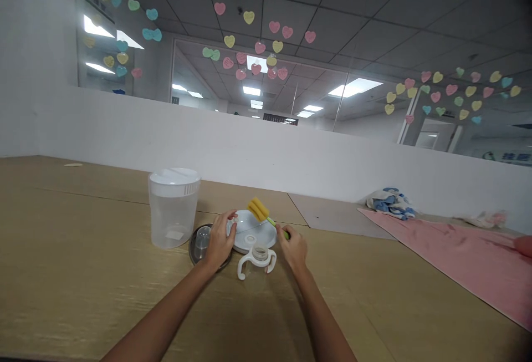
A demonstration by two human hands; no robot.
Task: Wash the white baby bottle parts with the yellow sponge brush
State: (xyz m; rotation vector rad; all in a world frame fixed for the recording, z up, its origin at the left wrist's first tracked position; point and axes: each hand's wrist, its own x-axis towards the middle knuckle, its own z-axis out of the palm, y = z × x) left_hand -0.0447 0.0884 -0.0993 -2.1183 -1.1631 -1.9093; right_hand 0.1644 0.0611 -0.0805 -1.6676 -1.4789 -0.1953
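My right hand [293, 246] grips the green handle of a yellow sponge bottle brush [258, 209], whose head points up and left over a white dish [261, 234]. At the dish's left edge, the fingers of my left hand [220, 243] curl around a small pale, translucent piece [235, 218], too small to name. Between my hands, in front of the dish, stands a white two-handled baby bottle collar [258, 256] with a clear ring opening. A clear dome-shaped cap [203, 240] sits on a dark round tray [195, 255], partly hidden behind my left hand.
A translucent plastic bucket with a white lid [173, 207] stands left of the tray. To the right, a pink cloth [453, 251] covers part of the tan table [103, 295]. A crumpled blue-and-white cloth [390, 203] lies against the white wall [249, 154].
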